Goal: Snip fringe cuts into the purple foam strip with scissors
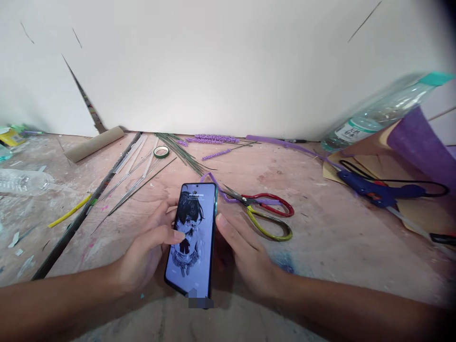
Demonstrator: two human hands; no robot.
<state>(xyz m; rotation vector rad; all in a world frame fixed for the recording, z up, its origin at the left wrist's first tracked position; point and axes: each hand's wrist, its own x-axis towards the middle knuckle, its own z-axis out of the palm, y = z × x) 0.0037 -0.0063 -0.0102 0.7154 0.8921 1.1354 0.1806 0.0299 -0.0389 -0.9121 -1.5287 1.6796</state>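
We have the phone (196,251) at near centre, its long axis running near to far. Our left hand (145,249) wraps its left edge, thumb over the screen; our right hand (247,249) lies along the right edge, its grip unclear.

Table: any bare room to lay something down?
Main patch: between scissors and glue gun. Smaller: between scissors and purple strip behind. Crowded: back left, wires, tape, stems; far right, bottle, paper; front middle, phone, left hand, right hand.
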